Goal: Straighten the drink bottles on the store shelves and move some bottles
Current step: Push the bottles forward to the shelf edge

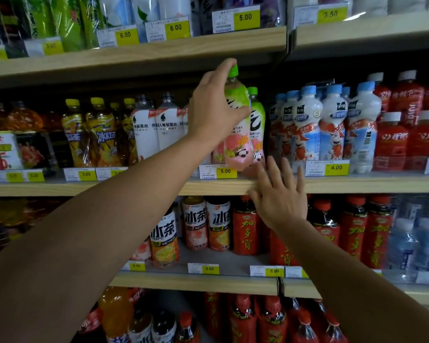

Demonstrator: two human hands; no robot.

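Note:
My left hand point(216, 107) grips the upper part of a green-capped bottle with a pink and green label point(235, 144), which leans to the right above the middle shelf point(144, 188). A second bottle of the same kind point(258, 120) stands just behind it to the right. My right hand point(280, 194) is spread with straight fingers in front of the shelf edge, just below and right of the held bottle's base. It holds nothing.
White energy-water bottles point(156, 129) and yellow-capped iced tea bottles point(99, 137) stand left of the held bottle. Blue-capped milk drinks point(332, 125) and red bottles point(406, 134) fill the right. Red herbal tea bottles point(352, 231) and tea bottles point(196, 224) line the shelf below.

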